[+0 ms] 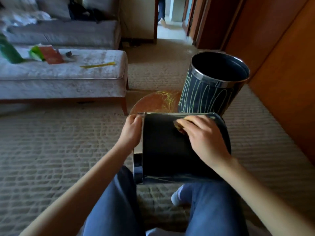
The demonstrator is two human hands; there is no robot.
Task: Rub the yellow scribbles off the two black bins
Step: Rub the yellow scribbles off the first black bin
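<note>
Knees in blue jeans [213, 210] flank a black bin [163, 150] lying on its side on the carpet [59, 142]. The left hand [131, 132] grips its left rim, fingers curled. The right hand [202, 135] pinches a small yellowed pad [178, 126] against the bin's far edge. A second bin [209, 92], covered in yellow scribbles, stands just beyond.

The right hand [202, 135] covers most of a yellowish pad [179, 126], so I can't tell what it is. How far the left hand [131, 133] reaches over the near bin's [163, 150] rim, I can't see. The far bin [208, 92] hides part of a brown disc [153, 103]. A blurred green object [8, 51] runs off the left edge. A person [162, 11] in the doorway is cropped at the top.
</note>
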